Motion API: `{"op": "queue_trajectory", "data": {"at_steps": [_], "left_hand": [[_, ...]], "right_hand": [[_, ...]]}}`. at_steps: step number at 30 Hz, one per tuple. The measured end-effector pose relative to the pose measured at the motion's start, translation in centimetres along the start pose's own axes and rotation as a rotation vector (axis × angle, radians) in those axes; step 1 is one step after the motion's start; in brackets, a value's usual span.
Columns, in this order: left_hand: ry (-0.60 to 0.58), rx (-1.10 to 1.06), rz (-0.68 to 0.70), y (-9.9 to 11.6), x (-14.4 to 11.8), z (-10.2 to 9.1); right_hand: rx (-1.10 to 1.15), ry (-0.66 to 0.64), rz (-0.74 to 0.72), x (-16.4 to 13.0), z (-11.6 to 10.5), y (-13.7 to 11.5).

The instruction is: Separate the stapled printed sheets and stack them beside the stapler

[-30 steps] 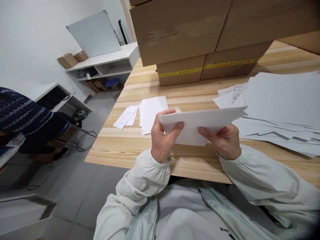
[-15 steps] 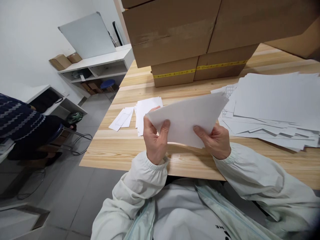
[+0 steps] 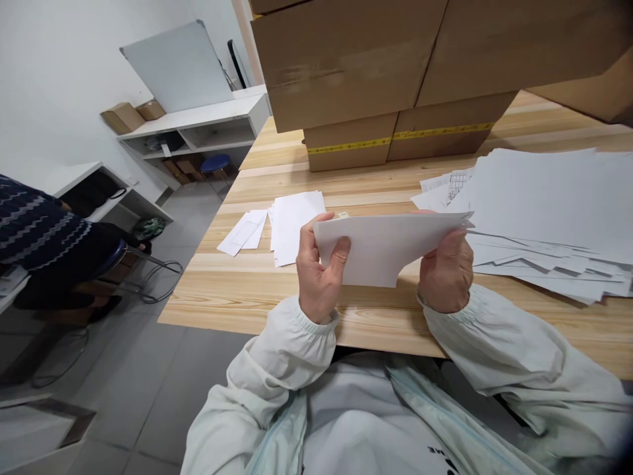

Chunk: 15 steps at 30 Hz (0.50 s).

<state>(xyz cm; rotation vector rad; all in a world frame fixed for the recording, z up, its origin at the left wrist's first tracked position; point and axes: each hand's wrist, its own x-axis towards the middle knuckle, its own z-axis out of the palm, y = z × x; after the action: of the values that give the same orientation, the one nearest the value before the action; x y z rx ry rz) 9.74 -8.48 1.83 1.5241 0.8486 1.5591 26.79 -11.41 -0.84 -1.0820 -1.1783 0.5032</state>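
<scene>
the left hand (image 3: pixel 316 274) grips the near left edge of a white paper piece (image 3: pixel 383 247), thumb over the top face and fingers closed beneath, which fixes that end. the right hand (image 3: pixel 445 270) supports the opposite end from below, fingers curled up behind the sheet; its thumb is hidden. the piece is held nearly flat, clear of the wooden table (image 3: pixel 247 290), just before the chest. a loose stack of white sheets (image 3: pixel 548 211) lies within right reach, small folded pieces (image 3: pixel 291 224) to the left, cardboard boxes (image 3: pixel 376 72) behind.
</scene>
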Motion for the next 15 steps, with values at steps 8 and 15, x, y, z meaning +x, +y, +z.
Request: {"op": "queue_trajectory", "data": {"at_steps": [8, 15], "left_hand": [[-0.012, -0.025, 0.088, -0.2, 0.0, 0.1], [0.012, -0.047, 0.058, 0.0, -0.1, 0.2]], "right_hand": [[0.307, 0.273, -0.015, 0.0, 1.5, -0.3], [0.433, 0.242, -0.009, 0.7, 1.6, -1.8]]}}
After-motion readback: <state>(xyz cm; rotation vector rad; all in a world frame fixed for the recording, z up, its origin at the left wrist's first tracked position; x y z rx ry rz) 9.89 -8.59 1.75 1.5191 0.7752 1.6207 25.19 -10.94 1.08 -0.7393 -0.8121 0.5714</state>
